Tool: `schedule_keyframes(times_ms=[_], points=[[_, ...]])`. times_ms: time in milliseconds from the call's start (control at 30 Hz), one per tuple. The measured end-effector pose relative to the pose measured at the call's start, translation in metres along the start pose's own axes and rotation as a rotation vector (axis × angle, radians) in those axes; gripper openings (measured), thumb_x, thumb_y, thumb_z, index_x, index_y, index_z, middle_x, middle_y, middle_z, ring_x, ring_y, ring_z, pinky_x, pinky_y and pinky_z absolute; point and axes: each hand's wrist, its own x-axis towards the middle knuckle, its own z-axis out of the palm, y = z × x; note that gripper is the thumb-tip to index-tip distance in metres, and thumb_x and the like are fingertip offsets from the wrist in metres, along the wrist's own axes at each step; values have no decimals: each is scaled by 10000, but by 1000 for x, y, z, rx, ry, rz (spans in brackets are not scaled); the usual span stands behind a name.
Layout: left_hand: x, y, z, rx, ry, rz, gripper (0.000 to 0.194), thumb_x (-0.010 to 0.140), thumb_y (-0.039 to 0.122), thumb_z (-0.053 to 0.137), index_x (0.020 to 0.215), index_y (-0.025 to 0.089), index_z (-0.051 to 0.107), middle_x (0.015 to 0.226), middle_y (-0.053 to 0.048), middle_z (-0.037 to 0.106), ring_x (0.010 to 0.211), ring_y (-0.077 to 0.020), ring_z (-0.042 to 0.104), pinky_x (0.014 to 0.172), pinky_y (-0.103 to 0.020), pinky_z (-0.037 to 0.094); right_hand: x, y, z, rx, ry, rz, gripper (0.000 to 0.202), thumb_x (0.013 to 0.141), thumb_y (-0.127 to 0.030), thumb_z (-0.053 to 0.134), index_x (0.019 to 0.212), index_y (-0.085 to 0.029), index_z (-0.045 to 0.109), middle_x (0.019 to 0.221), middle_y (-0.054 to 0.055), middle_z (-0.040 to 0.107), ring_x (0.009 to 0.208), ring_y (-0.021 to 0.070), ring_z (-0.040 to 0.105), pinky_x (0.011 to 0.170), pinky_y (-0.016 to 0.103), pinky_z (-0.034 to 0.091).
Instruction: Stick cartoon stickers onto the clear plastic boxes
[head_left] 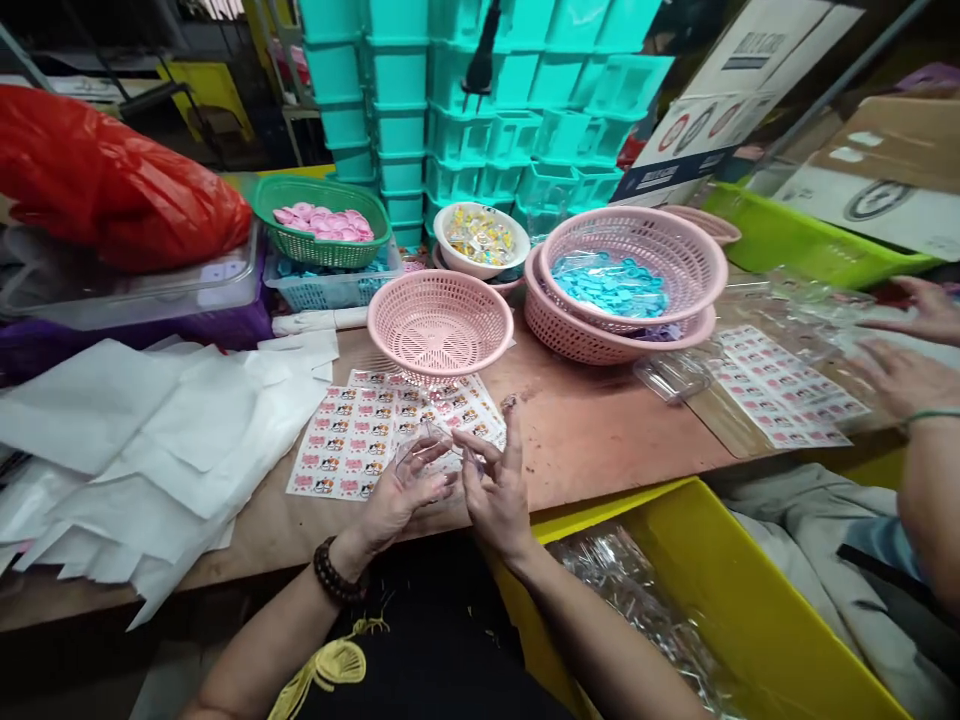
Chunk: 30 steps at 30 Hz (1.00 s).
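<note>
My left hand (405, 500) is curled around a clear, thin-walled plastic case (411, 447), held over the sticker sheets. Close beside it, my right hand (501, 500) has its thumb and some fingers pinched together at the case's right side, with one finger raised. Whatever lies in that pinch is too small and see-through to make out. Beneath both hands lie sheets of cat stickers (330, 440) with pink lettering. A pink basket (441, 350) stands just beyond, with clear pieces at its near edge.
White paper sheets (202, 410) cover the left. Behind are a green basket (277, 225) of pink pieces, a white bowl (450, 245) and stacked pink baskets (577, 345) holding blue pieces. A yellow bin (780, 600) holds clear plastic. At right, a co-worker's hands (892, 375) are over another sticker sheet.
</note>
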Motion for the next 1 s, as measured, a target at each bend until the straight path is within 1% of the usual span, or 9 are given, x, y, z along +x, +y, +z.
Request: schedule_keyframes(times_ms=[100,200,300,367,433,567,667,767,1000], points=[[-11,13,-10,-122,-90,-114,798,672,385,883,1368,337,495,1588,-104,400,1248,-344,618,982,-498,535,8,19,5,-180,61,-322,857,987,-79,436,1612,-277,-116,1209,129,746,1147,253,712,1000,498,588],[-12,22,-18,-192,-52,-227,805,734,592,782,1404,289,453,1425,-163,553,1122,-347,686,890,-502,567,15,36,4,-232,-117,-601,877,948,-27,438,1613,-315,-56,1276,118,720,1255,262,647,1003,514,586],[-6,18,-20,-163,74,-262,728,786,484,787,1388,264,442,1207,-127,672,933,-270,744,825,-418,578,22,33,-1,-171,-321,-650,790,930,-53,477,1605,-298,149,1372,138,656,1331,272,585,1010,490,581],[-2,13,-21,-178,122,-218,684,789,387,800,1363,261,449,1133,-94,695,902,-230,744,845,-388,569,26,21,-10,-101,-391,-557,722,921,-146,570,1573,-265,283,1472,169,558,1379,296,533,1060,519,538],[1,10,-22,-196,154,-145,642,788,335,793,1331,274,455,1117,-73,702,939,-214,736,891,-386,554,29,5,-22,12,-337,-401,623,888,-255,677,1473,-252,462,1498,175,513,1372,315,529,1078,535,516],[3,13,-26,-130,178,-9,561,769,336,798,1231,282,484,1149,-42,690,1023,-222,715,976,-431,511,33,-21,-41,269,-183,63,183,875,-340,732,1022,-233,718,1015,89,732,903,214,718,764,365,628],[5,16,-27,-39,179,31,477,817,437,737,1191,273,490,1138,-33,681,1030,-220,701,1016,-453,479,39,-31,-40,445,-405,404,252,851,-437,746,837,-188,711,683,15,681,560,132,633,530,273,552],[6,15,-28,42,204,39,459,867,583,606,1190,275,497,1158,-35,660,1043,-223,677,1004,-444,482,50,-32,-29,534,-602,609,381,758,-526,802,764,-167,677,622,-18,642,492,95,586,495,239,502],[6,13,-38,141,211,62,526,857,674,536,1167,249,535,1131,-59,642,979,-226,656,884,-378,540,70,-22,-8,445,-828,730,463,685,-582,817,737,-155,648,560,-37,614,429,79,552,439,214,443]])
